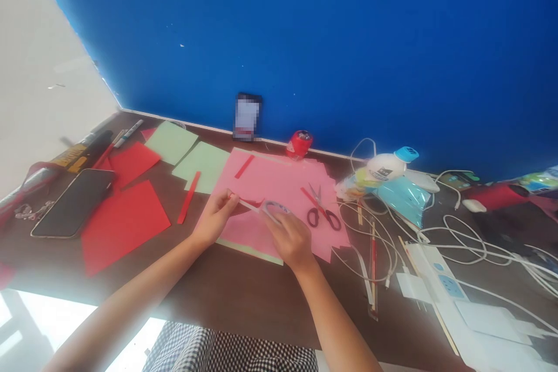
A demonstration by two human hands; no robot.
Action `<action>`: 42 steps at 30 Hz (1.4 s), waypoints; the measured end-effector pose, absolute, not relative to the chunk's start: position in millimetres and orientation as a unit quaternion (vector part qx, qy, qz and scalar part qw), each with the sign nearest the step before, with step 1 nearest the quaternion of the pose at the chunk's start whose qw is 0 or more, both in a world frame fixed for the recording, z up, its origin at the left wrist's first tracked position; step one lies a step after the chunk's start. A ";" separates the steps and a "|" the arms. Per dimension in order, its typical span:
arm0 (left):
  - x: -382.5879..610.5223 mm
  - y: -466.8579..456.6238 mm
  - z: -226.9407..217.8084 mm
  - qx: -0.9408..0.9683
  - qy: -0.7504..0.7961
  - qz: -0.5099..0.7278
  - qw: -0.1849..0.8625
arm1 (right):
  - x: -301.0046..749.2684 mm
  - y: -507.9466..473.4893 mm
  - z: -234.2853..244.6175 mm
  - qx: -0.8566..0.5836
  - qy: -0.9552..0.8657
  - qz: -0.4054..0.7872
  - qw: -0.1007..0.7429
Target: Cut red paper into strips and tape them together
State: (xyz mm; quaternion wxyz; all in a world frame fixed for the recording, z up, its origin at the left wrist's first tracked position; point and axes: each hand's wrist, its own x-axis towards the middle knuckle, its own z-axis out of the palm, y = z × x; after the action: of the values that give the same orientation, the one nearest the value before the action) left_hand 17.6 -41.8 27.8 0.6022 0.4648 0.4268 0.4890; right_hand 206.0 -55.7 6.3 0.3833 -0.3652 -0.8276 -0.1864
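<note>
My left hand [217, 216] pinches the end of a thin strip [247, 204] that stretches across to my right hand [291, 238]. My right hand grips a roll of clear tape [275, 208]; the strip runs out of that roll. Both hands hover over pink paper sheets [279, 183] on the dark brown table [244, 290]. Red-handled scissors [321, 209] lie on the pink paper, just right of my right hand. A red paper strip [244, 166] rests on the pink sheet and another red strip [189, 197] lies by the green sheets.
Red sheets [120, 224] and green sheets [192, 157] lie left, beside a black phone [74, 202] and pens [126, 135]. A red tape dispenser [299, 143] and a small phone [246, 116] stand against the blue wall. White glue bottle [386, 166], cables [462, 238] and power strip [440, 276] crowd the right.
</note>
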 end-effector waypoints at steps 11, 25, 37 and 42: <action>22.8 -38.8 21.7 0.445 0.344 0.480 0.674 | 201.0 -57.0 1.1 -0.386 -0.813 -0.118 0.420; 28.3 -41.8 16.2 0.483 0.393 0.460 0.633 | 197.5 -58.2 6.1 -0.376 -0.820 -0.148 0.406; 28.4 -41.7 18.4 0.458 0.399 0.480 0.633 | 202.2 -56.9 8.4 -0.378 -0.834 -0.201 0.349; 27.3 -40.4 16.1 0.436 0.389 0.485 0.650 | 201.7 -55.2 8.0 -0.382 -0.832 -0.232 0.330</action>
State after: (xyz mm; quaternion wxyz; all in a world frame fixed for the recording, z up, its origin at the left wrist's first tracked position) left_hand 27.3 -40.4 16.1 0.6505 0.4360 0.3894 0.4849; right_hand 201.7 -55.2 8.0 0.3298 -0.3818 -0.8317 -0.2319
